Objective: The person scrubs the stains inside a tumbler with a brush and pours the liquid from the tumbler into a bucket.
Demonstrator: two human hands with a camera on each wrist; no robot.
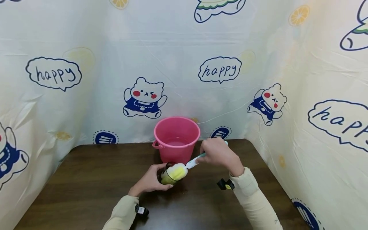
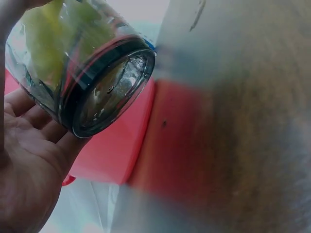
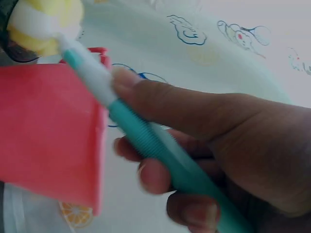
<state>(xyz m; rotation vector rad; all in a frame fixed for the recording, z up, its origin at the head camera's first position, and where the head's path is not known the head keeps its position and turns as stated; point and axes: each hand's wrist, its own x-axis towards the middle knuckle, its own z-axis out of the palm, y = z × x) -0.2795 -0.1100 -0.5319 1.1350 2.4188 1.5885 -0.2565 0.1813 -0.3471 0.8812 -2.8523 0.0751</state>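
A tinted see-through glass point(image 2: 109, 92) lies tilted in my left hand point(image 1: 150, 179), its mouth toward the right and its thick base facing the left wrist camera. Fingers and thumb curl round its sides. My right hand point(image 1: 217, 153) grips the teal and white handle point(image 3: 146, 141) of a sponge bottle brush. The brush's yellow and white sponge head point(image 1: 177, 172) sits partly inside the glass, with its rear part out of the mouth. Both hands are just above the table, in front of the pink bucket point(image 1: 176, 153).
The pink bucket stands at the back of the dark wooden table point(image 1: 95, 179), with what looks like water in it. A white printed curtain point(image 1: 181, 48) hangs behind and along both sides. Dark wrist cameras point(image 1: 225, 184) are strapped over the cream sleeves.
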